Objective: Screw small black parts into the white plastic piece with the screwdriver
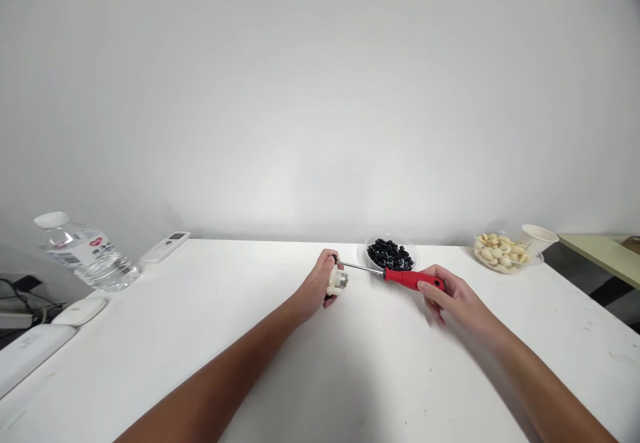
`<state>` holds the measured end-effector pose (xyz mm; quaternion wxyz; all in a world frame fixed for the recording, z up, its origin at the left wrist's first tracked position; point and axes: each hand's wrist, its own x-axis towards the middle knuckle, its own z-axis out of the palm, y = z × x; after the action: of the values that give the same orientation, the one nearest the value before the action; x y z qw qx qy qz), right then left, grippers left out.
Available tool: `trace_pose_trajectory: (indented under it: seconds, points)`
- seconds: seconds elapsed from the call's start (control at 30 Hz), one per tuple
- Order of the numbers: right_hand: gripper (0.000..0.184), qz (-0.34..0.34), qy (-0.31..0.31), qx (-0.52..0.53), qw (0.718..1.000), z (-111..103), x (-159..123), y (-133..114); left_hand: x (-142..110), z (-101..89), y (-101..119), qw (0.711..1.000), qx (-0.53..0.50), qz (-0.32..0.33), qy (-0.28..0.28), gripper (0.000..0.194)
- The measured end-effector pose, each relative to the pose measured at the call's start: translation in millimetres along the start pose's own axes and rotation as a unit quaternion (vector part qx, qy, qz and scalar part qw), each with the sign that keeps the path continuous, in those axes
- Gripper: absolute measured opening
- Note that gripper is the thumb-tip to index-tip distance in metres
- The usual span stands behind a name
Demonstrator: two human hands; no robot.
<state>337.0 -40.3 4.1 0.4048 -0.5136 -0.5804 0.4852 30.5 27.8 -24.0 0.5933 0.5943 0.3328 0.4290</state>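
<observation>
My left hand (pixel 320 283) is closed round a small cream-white part with a metal hub (pixel 337 281), held just above the white table (pixel 250 336). My right hand (pixel 447 295) grips the red handle of a screwdriver (pixel 410 278). Its thin metal shaft runs left, and the tip meets the part near my left fingers. A clear bowl of small black pieces (pixel 391 254) stands just behind the shaft.
A clear dish of cream-coloured pieces (pixel 500 251) and a white paper cup (pixel 537 238) sit at the back right. At the left are a lying water bottle (pixel 85 251), a white remote (pixel 165 246) and white devices (pixel 80 311). A greenish table (pixel 605 255) stands further right.
</observation>
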Motion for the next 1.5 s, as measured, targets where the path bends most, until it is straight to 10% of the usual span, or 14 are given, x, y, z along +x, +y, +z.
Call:
trace_pose_trajectory:
  seconds: [0.23, 0.53, 0.8, 1.2, 1.5]
  points:
    - [0.062, 0.051, 0.076, -0.1, 0.991, 0, 10, 14, -2, -0.6, 1, 1.0, 0.006, -0.007, -0.012, 0.037]
    - [0.041, -0.067, 0.064, -0.073, 0.993, 6, -1, -2, 0, -3.7, 4, 1.0, -0.002, -0.018, -0.016, 0.039]
    - [0.058, 0.021, 0.049, -0.144, 0.988, -2, 11, 12, -5, 2.0, 10, 0.999, -0.004, -0.031, -0.036, 0.038]
    - [0.038, -0.122, 0.092, -0.181, 0.972, 19, -6, -7, -1, -3.0, 21, 0.995, -0.03, -0.084, -0.037, 0.038]
    - [0.049, 0.102, -0.083, 0.081, 0.988, 7, 4, 2, -8, 0.1, 17, 0.998, -0.004, -0.046, -0.044, 0.037]
